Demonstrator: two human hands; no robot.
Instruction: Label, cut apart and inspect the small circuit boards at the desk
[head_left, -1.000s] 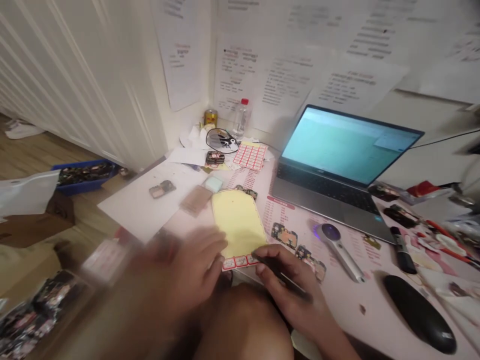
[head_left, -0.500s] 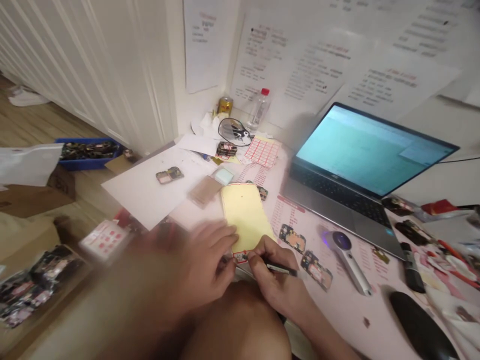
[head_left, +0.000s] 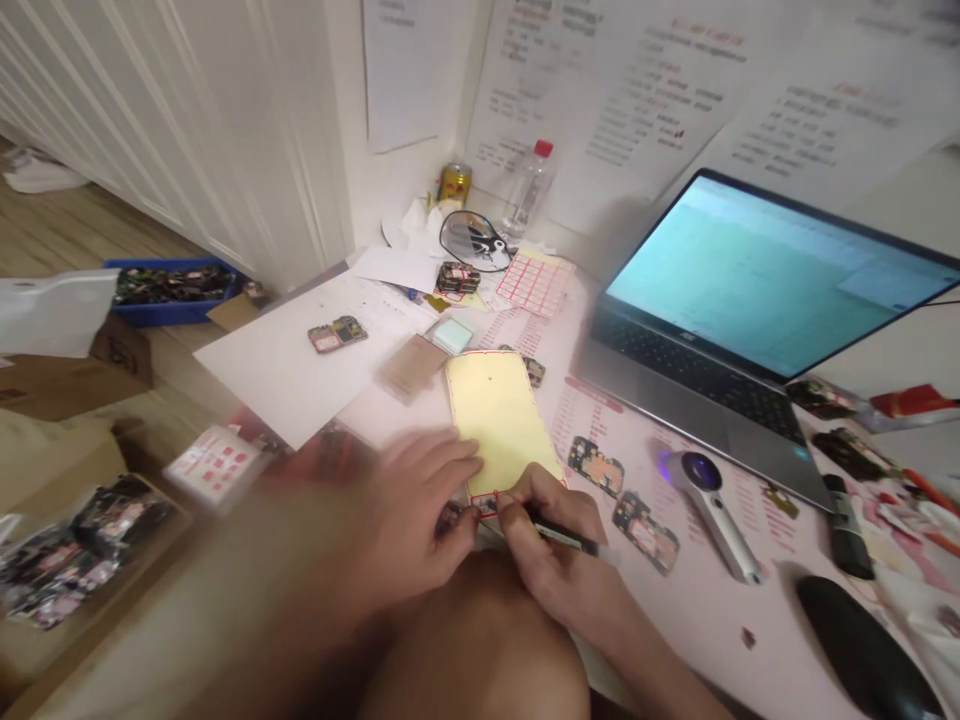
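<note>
A yellow label sheet [head_left: 501,410] with a red printed border lies at the near edge of the desk. My left hand [head_left: 424,505] holds its lower left edge, fingers along the side and thumb near the bottom corner. Something small and dark shows between that thumb and forefinger, too hidden to name. My right hand [head_left: 555,530] is closed round a dark pen [head_left: 564,533], its tip hidden by the fingers at the sheet's red-bordered bottom strip, where dark marks show. Just right of this hand lie two phone circuit boards [head_left: 646,530].
An open laptop [head_left: 697,380] stands at the right. Before it lie a lit handheld magnifier [head_left: 716,510], a black marker [head_left: 847,528] and a black mouse [head_left: 862,645]. Another board [head_left: 337,334] rests on white paper. Boxes of boards [head_left: 97,545] sit at lower left.
The view has tilted slightly, so the desk items appear shifted, the laptop higher and farther right. Both hands keep nearly the same place on the sheet, the pen still in my right hand.
</note>
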